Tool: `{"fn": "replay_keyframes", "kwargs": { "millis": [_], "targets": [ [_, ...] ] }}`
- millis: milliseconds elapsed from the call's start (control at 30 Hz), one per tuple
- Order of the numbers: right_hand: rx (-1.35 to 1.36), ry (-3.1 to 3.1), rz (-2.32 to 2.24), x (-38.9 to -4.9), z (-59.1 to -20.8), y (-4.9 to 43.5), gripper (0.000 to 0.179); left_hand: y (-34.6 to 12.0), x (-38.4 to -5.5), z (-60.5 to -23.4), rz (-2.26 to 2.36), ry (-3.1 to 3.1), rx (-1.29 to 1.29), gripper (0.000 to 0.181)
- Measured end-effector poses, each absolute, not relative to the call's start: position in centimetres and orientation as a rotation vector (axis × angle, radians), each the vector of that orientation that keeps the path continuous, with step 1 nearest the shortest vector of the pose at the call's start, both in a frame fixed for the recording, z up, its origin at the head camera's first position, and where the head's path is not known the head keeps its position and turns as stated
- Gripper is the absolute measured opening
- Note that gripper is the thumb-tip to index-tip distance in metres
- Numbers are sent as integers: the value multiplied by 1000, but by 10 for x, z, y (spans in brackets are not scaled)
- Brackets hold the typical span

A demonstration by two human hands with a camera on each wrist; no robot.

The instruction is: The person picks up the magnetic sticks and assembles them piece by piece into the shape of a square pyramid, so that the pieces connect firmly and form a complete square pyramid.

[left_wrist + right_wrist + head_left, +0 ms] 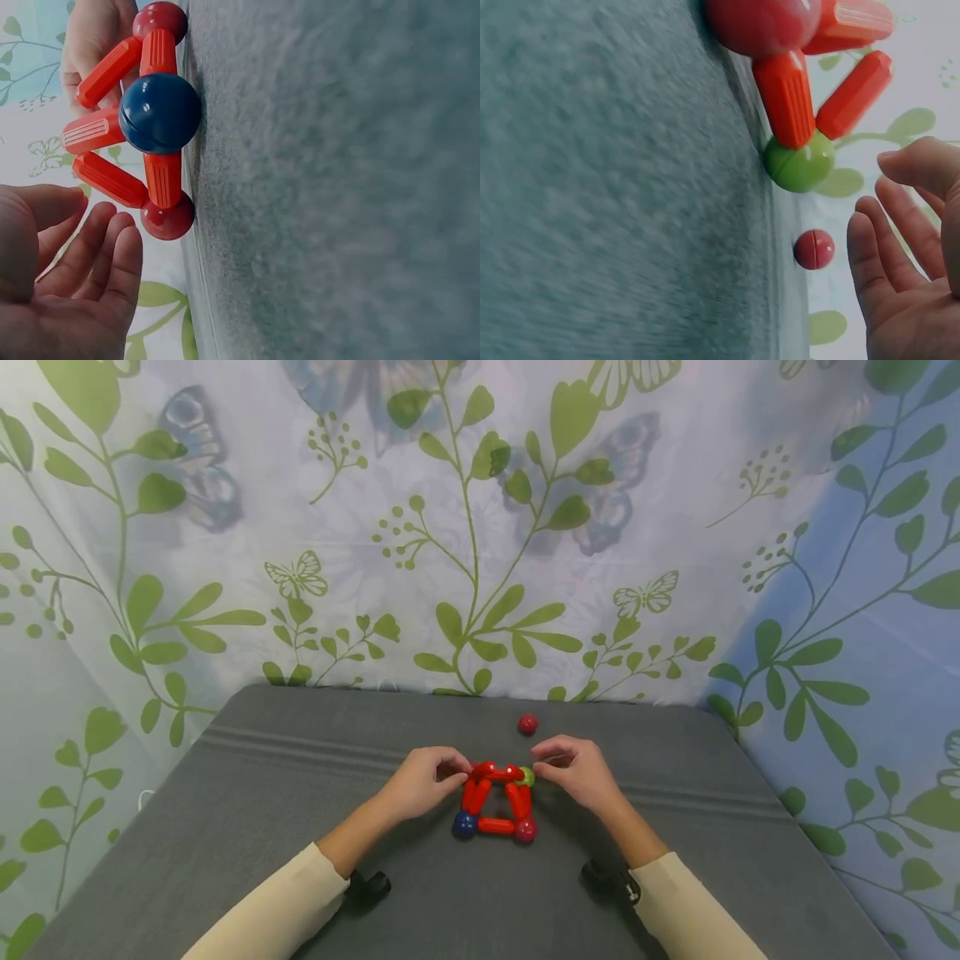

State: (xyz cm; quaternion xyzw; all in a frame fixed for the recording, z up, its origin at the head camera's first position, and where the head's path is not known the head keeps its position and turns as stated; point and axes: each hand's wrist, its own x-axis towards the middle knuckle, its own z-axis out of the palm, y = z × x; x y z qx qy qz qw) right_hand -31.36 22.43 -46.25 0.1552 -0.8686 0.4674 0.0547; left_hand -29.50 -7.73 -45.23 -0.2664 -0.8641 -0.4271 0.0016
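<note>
A frame of red magnetic rods (497, 827) and coloured balls stands on the grey table. A blue ball (160, 113) is at its near left corner and a red ball (526, 830) at its near right. A green ball (801, 160) forms the far right corner, and another red ball (167, 216) the far left. Upright rods lean inward from the corners. My left hand (426, 782) is beside the frame's left, thumb and fingers apart with nothing between them. On the right, my right hand (581, 774) hovers near the green ball, fingers loosely bent and holding nothing.
A loose red ball (528, 724) lies behind the frame, near the table's back edge. The grey table (285, 827) meets a hanging cloth (345, 543) printed with leaves and butterflies. Black straps (367, 889) are on the wrists.
</note>
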Motion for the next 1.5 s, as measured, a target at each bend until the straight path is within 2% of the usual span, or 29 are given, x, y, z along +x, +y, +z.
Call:
{"fn": "replay_keyframes", "kwargs": {
  "millis": [333, 600, 1100, 1500],
  "targets": [
    [363, -2584, 1322, -339, -458, 233, 18, -85, -277, -462, -1473, -2847, -763, 9],
    [234, -2642, 1260, -371, -459, 235, 16, -82, -269, -465, -1554, -2902, -865, 33],
    [213, -2805, 1395, -410, -474, 224, 39, -80, -266, -462, -1524, -2911, -886, 36],
    [204, -2750, 1553, -411, -484, 222, 41, -79, -267, -463, -1540, -2904, -902, 36]
  ]
}}
